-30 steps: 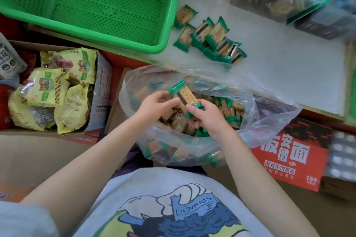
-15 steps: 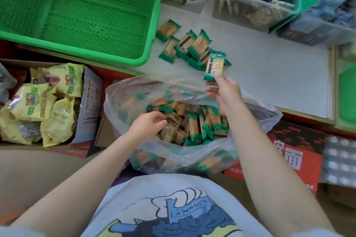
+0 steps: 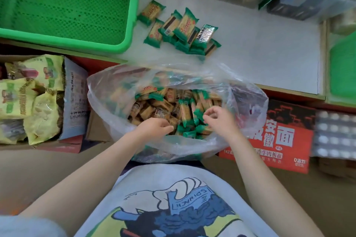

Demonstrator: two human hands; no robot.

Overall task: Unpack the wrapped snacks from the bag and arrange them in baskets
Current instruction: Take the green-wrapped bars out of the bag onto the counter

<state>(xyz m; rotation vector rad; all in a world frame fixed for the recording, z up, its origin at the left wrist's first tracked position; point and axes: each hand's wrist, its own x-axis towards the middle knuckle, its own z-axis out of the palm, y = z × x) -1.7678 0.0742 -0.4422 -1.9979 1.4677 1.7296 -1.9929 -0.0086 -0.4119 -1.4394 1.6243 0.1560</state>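
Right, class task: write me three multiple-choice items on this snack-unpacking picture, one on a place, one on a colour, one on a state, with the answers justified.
1. Where does the pile of unpacked snacks lie?
A. in the green basket
B. on the white shelf beside the basket
C. on the red box

2. What colour are the wrapper ends of those snacks?
A. green
B. blue
C. red

3. What is the state of the green basket?
A. full of snacks
B. half full
C. no snacks in the part shown

Answers:
1 B: the pile rests on the white shelf, right of the basket's rim.
2 A: each wrapper shows green crimped ends.
3 C: only bare mesh shows inside, while both hands, left hand and right hand, are in the clear bag.
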